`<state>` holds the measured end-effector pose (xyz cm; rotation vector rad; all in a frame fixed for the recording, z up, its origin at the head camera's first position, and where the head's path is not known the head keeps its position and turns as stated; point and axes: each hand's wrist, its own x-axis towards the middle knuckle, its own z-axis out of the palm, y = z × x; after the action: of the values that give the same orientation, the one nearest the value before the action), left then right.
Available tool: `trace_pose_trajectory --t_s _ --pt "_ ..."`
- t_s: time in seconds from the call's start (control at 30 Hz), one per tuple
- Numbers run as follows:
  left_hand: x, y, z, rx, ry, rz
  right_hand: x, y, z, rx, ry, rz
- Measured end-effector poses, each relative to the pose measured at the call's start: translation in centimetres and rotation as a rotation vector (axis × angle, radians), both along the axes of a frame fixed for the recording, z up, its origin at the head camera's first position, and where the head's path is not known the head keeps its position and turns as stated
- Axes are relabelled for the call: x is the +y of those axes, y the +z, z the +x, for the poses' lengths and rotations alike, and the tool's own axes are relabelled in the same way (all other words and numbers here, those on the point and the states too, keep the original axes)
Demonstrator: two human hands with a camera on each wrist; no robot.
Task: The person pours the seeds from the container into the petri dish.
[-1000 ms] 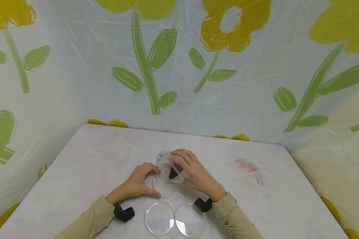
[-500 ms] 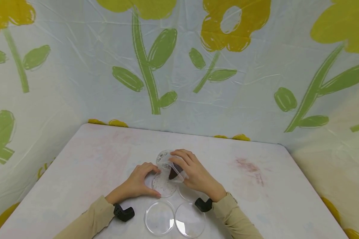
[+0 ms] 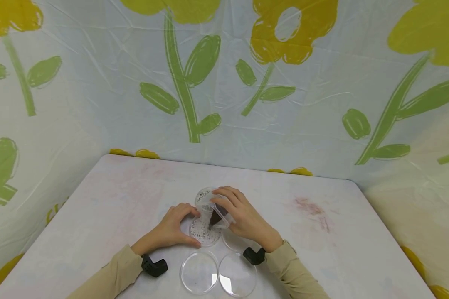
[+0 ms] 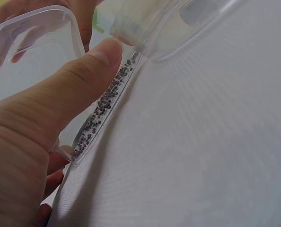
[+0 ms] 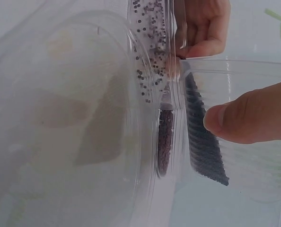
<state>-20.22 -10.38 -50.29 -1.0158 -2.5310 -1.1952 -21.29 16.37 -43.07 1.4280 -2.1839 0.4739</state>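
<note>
My left hand (image 3: pixel 172 228) curves round the left side of a clear round dish (image 3: pixel 208 245), its thumb and fingers at the rim. Small dark grains (image 4: pixel 102 109) lie scattered in this dish. My right hand (image 3: pixel 245 216) grips a clear plastic container (image 5: pixel 254 165), which tilts over the dish with its mouth toward the left. Inside the container a heap of dark grains (image 5: pixel 204 137) slopes toward the lip. In the right wrist view, my right thumb (image 5: pixel 244 118) presses on the container's wall.
Behind the worked dish stands another clear dish (image 3: pixel 196 198) with dark grains in it, partly covered by the container. Two clear dishes, one left (image 3: pixel 199 272) and one right (image 3: pixel 239 270), lie nearer me. A further dish (image 3: pixel 232 244) sits partly under my right hand.
Dark grains have spread from the container into the dish by my left hand, growing from a few specks to many. Both hands have stayed almost in place.
</note>
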Motion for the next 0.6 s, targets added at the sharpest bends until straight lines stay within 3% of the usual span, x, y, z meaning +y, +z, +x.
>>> trace_pose_trajectory --t_s 0.6 --pt "-0.07 -0.03 -0.14 -0.026 0.006 -0.009 0.05 0.43 0.01 -0.008 -0.021 0.002"
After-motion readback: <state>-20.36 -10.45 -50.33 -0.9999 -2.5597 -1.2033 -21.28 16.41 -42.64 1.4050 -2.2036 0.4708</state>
